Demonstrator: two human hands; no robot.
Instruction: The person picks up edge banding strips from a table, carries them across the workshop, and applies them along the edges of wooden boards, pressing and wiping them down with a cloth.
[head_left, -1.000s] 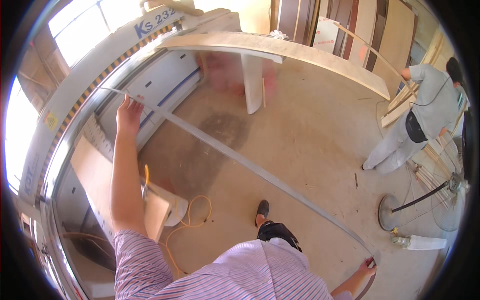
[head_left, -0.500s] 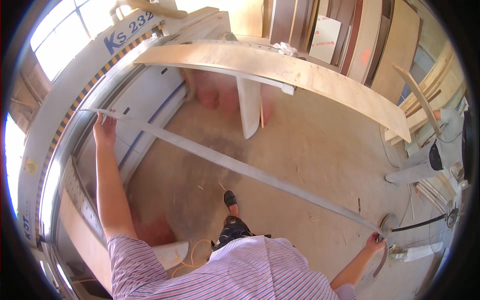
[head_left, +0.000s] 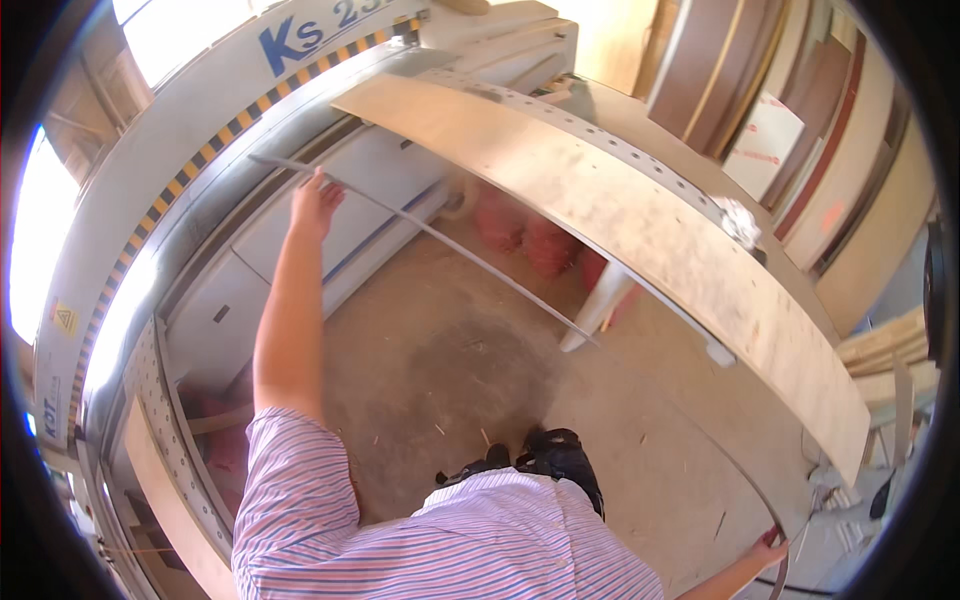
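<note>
Now the long grey strip [head_left: 450, 240] shows as a thin line; half a second ago its broad face was visible. It spans above the floor [head_left: 470, 360] from left hand [head_left: 316, 205] to right hand [head_left: 768, 550], its far half partly lost against the floor. Left fingers curl closed on it near the striped machine beam [head_left: 190, 140]; right fingers pinch it near its other end. The plywood board [head_left: 600, 190] now appears larger. Judgement: strip turned edge-on, grip kept at both ends.
</note>
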